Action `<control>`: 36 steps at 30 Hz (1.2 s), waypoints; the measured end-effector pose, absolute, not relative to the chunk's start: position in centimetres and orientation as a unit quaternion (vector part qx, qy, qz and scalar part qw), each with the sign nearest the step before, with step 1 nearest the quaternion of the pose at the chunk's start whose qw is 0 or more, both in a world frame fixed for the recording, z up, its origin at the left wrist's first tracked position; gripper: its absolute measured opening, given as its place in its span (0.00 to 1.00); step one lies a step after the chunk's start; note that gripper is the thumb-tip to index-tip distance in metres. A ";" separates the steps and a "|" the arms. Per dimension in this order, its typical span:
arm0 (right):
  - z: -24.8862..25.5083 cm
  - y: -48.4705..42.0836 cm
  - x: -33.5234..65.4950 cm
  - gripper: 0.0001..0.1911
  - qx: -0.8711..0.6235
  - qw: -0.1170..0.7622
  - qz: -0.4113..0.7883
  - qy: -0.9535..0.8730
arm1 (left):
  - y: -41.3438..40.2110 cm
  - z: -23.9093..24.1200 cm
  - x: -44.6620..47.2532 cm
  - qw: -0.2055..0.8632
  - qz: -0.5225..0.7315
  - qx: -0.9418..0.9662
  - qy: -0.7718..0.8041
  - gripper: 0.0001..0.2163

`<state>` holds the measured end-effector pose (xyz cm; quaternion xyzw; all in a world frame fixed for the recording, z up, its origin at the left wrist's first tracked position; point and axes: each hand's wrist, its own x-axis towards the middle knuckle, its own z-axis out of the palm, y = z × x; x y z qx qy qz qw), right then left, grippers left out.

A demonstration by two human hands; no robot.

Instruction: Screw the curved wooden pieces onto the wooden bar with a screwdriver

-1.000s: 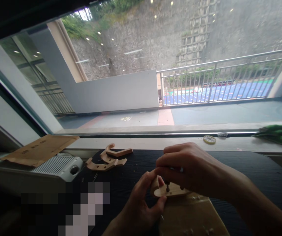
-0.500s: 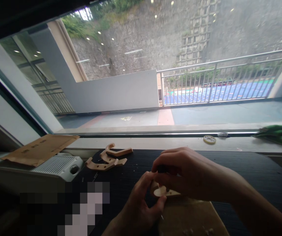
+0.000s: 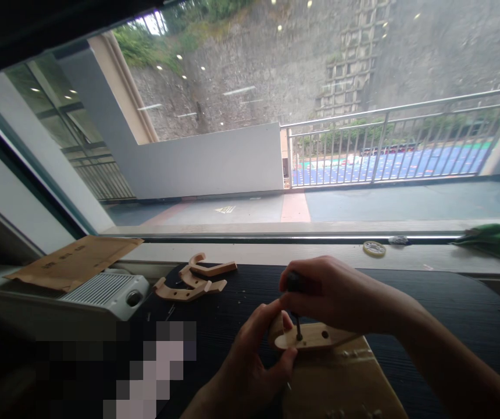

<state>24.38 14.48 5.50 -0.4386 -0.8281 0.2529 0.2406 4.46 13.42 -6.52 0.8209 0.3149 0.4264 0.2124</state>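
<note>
My left hand [image 3: 250,361] pinches the rounded end of a flat wooden piece [image 3: 315,336] that has holes in its top face and rests on a brown cardboard sheet [image 3: 341,384]. My right hand [image 3: 332,291] is closed around the dark handle of a small screwdriver [image 3: 296,305]. The tool stands upright with its tip in a hole of the wooden piece. Both hands are over a black table [image 3: 450,314] by a large window.
Three curved wooden hook pieces [image 3: 195,279] lie at the back left of the table. A white appliance [image 3: 110,294] with a cardboard sheet [image 3: 75,262] on it stands to the left. A tape roll [image 3: 373,249] and a green cloth [image 3: 496,240] lie on the window sill.
My right hand has lifted slightly, so more of the wooden piece and the screwdriver shaft show. The left hand keeps its pinch on the piece.
</note>
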 end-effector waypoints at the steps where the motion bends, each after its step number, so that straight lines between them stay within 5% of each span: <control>1: 5.5 14.5 24.4 0.10 -0.431 0.227 0.269 -0.831 | 13.4 -6.5 4.5 0.209 0.432 0.821 0.311 0.32; 7: 5.9 14.2 24.9 0.10 -0.456 0.279 0.239 -0.811 | 13.4 -5.7 4.7 0.252 0.409 0.822 0.306 0.30; 22: 5.9 14.0 24.2 0.09 -0.428 0.229 0.263 -0.833 | 13.4 -6.7 4.5 0.165 0.444 0.816 0.332 0.31; 36: 5.7 14.1 24.2 0.11 -0.455 0.224 0.219 -0.834 | 13.4 -5.9 4.9 0.213 0.435 0.818 0.311 0.31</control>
